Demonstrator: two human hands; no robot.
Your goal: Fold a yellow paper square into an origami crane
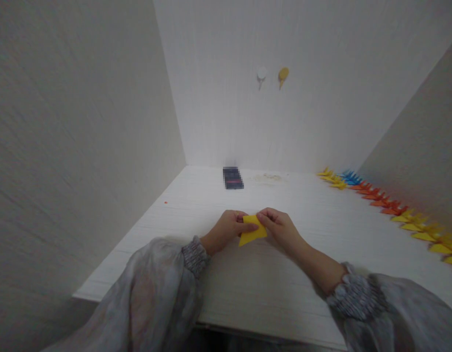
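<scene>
A folded piece of yellow paper is held between both hands just above the white table, near its middle. My left hand pinches the paper's left edge with closed fingers. My right hand pinches its upper right edge, fingers curled over it. Both wrists wear grey gathered sleeves.
A row of folded paper figures in yellow, blue, orange and red runs along the right wall. A dark pixelated block lies at the back of the table. Two small hooks, white and yellow, hang on the back wall. Walls close in left and right.
</scene>
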